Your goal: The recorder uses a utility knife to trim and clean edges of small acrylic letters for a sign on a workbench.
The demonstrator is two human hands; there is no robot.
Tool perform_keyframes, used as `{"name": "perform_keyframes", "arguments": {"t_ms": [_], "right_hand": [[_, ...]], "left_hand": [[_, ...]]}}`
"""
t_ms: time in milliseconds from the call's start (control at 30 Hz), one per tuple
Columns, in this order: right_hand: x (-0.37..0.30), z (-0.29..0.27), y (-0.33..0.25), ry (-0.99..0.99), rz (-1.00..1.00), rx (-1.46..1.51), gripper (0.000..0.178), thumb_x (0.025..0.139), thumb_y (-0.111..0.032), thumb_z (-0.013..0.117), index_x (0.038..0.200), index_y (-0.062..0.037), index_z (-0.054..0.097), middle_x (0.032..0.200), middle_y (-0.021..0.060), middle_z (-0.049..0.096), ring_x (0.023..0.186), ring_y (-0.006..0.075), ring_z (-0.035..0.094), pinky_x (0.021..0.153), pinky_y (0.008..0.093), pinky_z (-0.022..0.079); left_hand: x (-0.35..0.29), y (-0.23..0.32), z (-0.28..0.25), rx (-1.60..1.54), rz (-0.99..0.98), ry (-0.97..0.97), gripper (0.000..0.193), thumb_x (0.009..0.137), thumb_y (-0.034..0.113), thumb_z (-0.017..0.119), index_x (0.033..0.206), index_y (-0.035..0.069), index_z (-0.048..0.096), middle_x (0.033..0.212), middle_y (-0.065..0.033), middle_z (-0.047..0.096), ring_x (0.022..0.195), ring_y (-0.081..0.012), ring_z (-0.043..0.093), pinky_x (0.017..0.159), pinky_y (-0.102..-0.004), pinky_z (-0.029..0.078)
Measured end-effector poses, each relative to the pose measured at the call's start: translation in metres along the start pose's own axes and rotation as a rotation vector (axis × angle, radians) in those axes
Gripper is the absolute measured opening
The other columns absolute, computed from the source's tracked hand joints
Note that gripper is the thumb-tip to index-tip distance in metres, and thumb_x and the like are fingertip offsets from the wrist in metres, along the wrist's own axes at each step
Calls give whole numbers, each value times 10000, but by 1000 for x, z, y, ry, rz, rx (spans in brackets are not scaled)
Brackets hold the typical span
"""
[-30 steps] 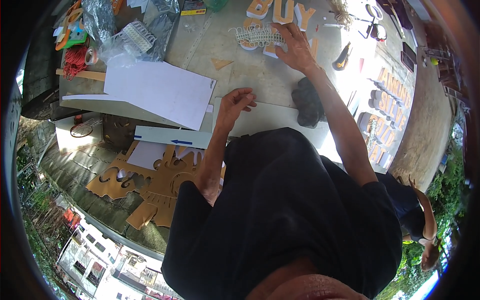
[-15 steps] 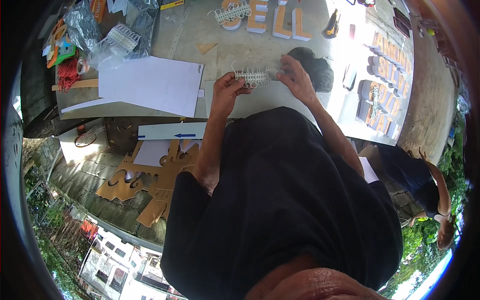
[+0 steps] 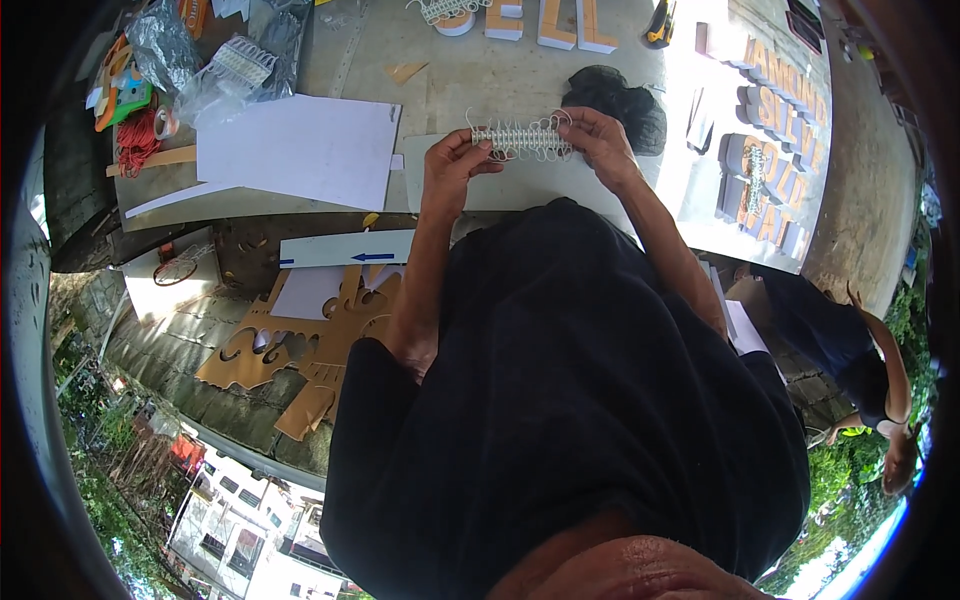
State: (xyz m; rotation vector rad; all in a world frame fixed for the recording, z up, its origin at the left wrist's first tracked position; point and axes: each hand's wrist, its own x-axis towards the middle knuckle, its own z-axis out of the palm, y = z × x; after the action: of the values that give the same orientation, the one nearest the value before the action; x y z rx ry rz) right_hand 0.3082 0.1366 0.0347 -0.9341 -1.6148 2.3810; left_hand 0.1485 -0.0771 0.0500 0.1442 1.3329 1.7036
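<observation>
A bundle of white LED modules (image 3: pixel 522 140), with thin white wires looping out along both sides, is stretched level between my two hands above the table. My left hand (image 3: pixel 455 165) pinches its left end between thumb and fingers. At the other end, my right hand (image 3: pixel 602 146) has its thumb and fingertips closed on the bundle. Under it lies a pale grey sheet (image 3: pixel 540 180) on the table. Crumpled black cloth (image 3: pixel 625 112) rests just beyond my right hand.
Block letters (image 3: pixel 575 25) and a similar LED bundle (image 3: pixel 440 10) lie at the far side, near a yellow-black cutter (image 3: pixel 660 22). More letters (image 3: pixel 785 85) stand at right. White board (image 3: pixel 295 150), plastic bags (image 3: pixel 165 50) and red cord (image 3: pixel 138 145) occupy the left. A person (image 3: pixel 850 350) is at right.
My right hand has moved left and taken hold of the bundle's right end. The bundle now reaches further to the right. The whole view has shifted slightly, with the table sitting higher.
</observation>
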Motion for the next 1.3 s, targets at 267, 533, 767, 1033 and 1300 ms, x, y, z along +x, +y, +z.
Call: {"name": "perform_keyframes", "arguments": {"t_ms": [267,533,767,1033,1300], "right_hand": [[-7,2,-6,-38,30,2,321,969,-110,724,1249,38,667,1067,69,737,929,127,670,814,303,540],[-15,7,-8,-43,-222,-680,253,915,-10,710,1166,-38,727,1139,70,742,1041,200,709,865,356,575],[-16,-5,34,-136,-652,-993,375,874,140,580,1168,-45,720,1354,115,660,1266,328,620,1011,415,551],[-15,19,31,116,-270,-782,302,931,-67,679,1231,-32,681,1099,164,710,953,339,712,823,427,575],[2,54,50,347,-174,-728,342,873,-168,758,1172,-5,720,830,164,749,805,287,741,759,379,577]], "left_hand": [[-5,-6,-1,19,23,22,240,990,43,661,1193,-85,662,1027,-159,756,898,-235,757,777,-354,650],[-13,-9,-8,261,140,107,189,919,-61,664,1077,-13,757,1128,-123,766,1010,-202,740,914,-367,599],[-17,-38,-51,1027,637,182,433,817,-180,556,1098,69,773,1260,-150,726,1209,-346,665,1006,-405,549],[-10,-32,-17,1230,743,140,430,793,18,759,1214,74,699,1171,-108,740,1176,-315,621,992,-456,469],[21,-52,-14,1368,729,-120,667,717,255,887,1318,103,642,1273,-84,601,1177,-315,539,933,-472,410]]}}
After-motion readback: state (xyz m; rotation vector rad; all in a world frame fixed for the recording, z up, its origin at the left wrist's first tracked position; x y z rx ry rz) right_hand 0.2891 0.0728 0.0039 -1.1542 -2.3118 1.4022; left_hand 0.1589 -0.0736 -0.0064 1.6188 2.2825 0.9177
